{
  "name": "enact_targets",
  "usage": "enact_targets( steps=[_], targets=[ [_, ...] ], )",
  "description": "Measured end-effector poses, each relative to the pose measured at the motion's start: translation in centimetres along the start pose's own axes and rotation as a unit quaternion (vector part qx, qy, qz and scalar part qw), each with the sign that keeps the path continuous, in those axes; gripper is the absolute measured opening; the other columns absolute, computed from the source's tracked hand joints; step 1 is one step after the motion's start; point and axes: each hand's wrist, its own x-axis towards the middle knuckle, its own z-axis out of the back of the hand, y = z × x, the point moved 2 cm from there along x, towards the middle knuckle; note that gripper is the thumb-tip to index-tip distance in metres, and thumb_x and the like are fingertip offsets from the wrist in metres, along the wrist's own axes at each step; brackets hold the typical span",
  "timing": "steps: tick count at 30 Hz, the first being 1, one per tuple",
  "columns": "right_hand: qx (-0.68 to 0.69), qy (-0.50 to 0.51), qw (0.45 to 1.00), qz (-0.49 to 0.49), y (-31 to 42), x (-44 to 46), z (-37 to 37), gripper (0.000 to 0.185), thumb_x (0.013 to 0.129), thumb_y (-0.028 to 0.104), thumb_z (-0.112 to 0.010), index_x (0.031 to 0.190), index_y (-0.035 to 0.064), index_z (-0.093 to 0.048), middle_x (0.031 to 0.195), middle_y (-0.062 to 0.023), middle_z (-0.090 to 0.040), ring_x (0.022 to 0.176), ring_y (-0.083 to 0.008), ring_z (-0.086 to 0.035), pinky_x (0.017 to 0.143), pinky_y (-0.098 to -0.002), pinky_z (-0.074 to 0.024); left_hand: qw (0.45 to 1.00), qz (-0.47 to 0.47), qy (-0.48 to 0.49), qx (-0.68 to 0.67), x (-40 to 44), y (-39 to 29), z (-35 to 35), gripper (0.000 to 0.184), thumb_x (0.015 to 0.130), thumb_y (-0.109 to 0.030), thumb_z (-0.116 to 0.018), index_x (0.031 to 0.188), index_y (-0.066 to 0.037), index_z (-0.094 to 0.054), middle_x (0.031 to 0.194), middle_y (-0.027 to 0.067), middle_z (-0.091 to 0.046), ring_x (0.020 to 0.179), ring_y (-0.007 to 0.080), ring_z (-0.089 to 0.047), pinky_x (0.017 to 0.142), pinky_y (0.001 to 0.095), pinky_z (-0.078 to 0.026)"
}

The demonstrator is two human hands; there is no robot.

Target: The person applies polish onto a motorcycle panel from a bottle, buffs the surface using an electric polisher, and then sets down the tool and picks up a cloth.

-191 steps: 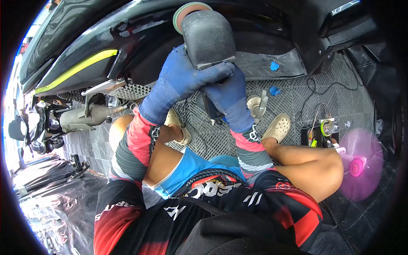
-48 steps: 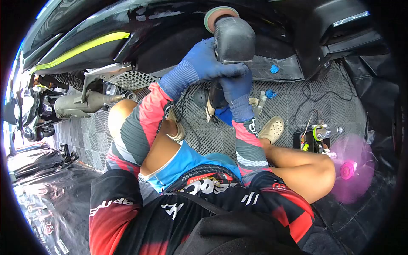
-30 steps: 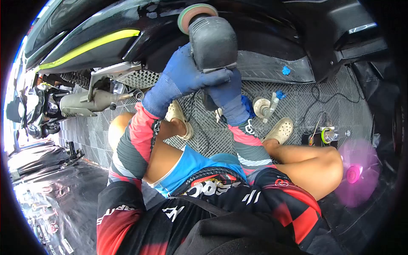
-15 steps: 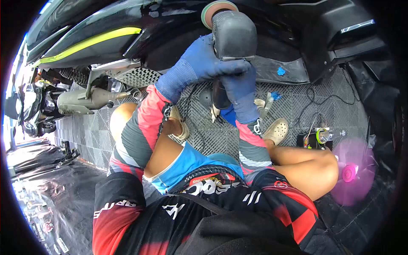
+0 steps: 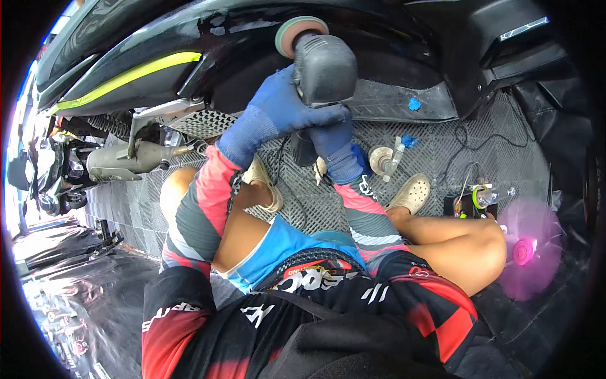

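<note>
Both my hands, in blue gloves, grip a black power polisher [image 5: 326, 71]. My left hand [image 5: 268, 114] wraps the side of its head, fingers reaching across below it. My right hand [image 5: 333, 140] closes around the body under the head; its fingertips are partly hidden. The round polishing pad [image 5: 291, 39], with a pale green rim, is against or very near the glossy black motorcycle bodywork [image 5: 246, 47]; contact is not certain. A yellow-green stripe [image 5: 129, 81] runs along the bodywork to the left.
A grey exhaust [image 5: 123, 161] lies to the left. On the grid floor are a round beige pad [image 5: 379, 158], a clear tube [image 5: 396, 158], a black cord [image 5: 464, 142] and a clear bottle [image 5: 486, 196]. A pink fan [image 5: 524, 251] spins beside my right knee. A blue scrap [image 5: 414, 103] rests on the lower panel.
The polisher has moved left along the bodywork, with both hands still on it. The round beige pad on the floor shows more fully now.
</note>
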Motion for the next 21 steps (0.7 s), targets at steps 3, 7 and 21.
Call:
enact_targets(
  steps=[3, 7, 21],
  targets=[
    [0.030, 0.005, 1.000, 0.002, 0.8, -0.1, -0.5, 0.045, 0.069, 0.028, -0.084, 0.105, 0.0068, -0.068, 0.100, -0.0140, -0.073, 0.091, -0.0310, -0.072, 0.081, -0.0406, -0.0580, 0.999, -0.027, -0.046, 0.011, -1.2, 0.6, 0.4, 0.057, 0.070, -0.037, -0.090, 0.111, -0.003, -0.070, 0.105, 0.0116, -0.074, 0.097, 0.0202, -0.070, 0.089, 0.0354, -0.055],
    [-0.009, 0.000, 0.997, 0.070, 0.7, -0.2, -1.1, 0.028, 0.075, 0.024, -0.077, 0.095, 0.0056, -0.072, 0.091, -0.0099, -0.074, 0.088, -0.0267, -0.073, 0.077, -0.0385, -0.0565, 0.998, 0.000, -0.060, 0.019, -1.9, 1.3, 0.6, 0.056, 0.070, -0.035, -0.090, 0.111, -0.003, -0.070, 0.105, 0.0108, -0.074, 0.097, 0.0198, -0.070, 0.089, 0.0352, -0.055],
    [-0.018, -0.090, 0.996, 0.010, -0.5, 0.1, 2.9, 0.023, 0.072, 0.017, -0.076, 0.088, 0.0021, -0.071, 0.082, -0.0112, -0.071, 0.077, -0.0245, -0.069, 0.072, -0.0386, -0.0543, 0.998, -0.044, 0.039, -0.034, 3.5, -0.3, -2.8, 0.059, 0.071, -0.033, -0.091, 0.118, -0.005, -0.068, 0.110, 0.0089, -0.073, 0.102, 0.0179, -0.068, 0.093, 0.0345, -0.053]
  ],
)
